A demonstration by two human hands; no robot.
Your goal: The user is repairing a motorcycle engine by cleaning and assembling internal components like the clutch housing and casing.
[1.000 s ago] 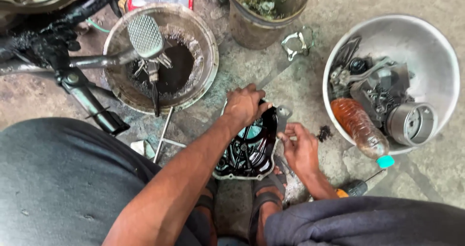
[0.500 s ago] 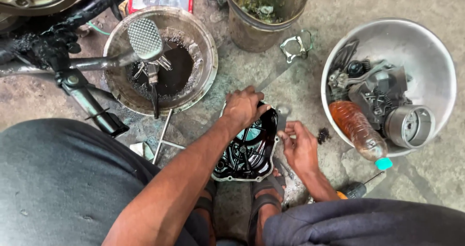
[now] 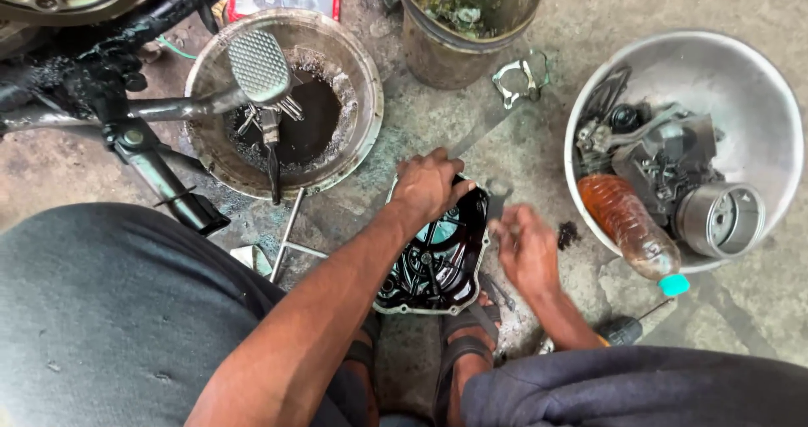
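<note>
Oily drain pan (image 3: pixel 358 74), rusty bucket (image 3: pixel 438 53), metal basin (image 3: pixel 757 90) of parts

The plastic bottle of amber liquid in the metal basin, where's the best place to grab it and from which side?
Probably the bottle by its mid-body, from above. It lies on its side, teal cap poking over the metal basin rim; engine parts crowd its far end.

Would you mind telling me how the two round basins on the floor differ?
The oily pan by the left hand is dark, grimy and holds black oil. The metal bowl near the right hand is pale, cleaner and holds engine parts and a bottle. Both sit on concrete.
</note>
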